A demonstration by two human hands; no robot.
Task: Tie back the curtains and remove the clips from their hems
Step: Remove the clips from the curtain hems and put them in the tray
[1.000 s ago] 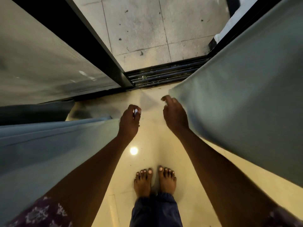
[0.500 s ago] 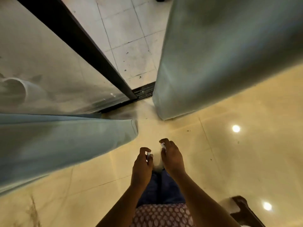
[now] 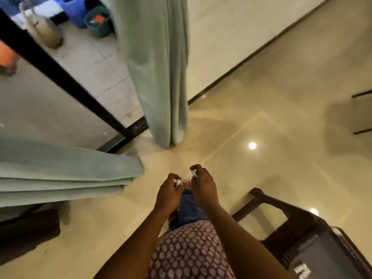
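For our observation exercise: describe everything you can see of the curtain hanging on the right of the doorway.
The right curtain is a pale grey-green cloth, soft and matte, gathered into a narrow bunch of long vertical folds. It hangs straight, its hem just at the glossy floor by the end of the black door track; whether it touches cannot be told. No clip shows on its hem. Neither hand touches it.
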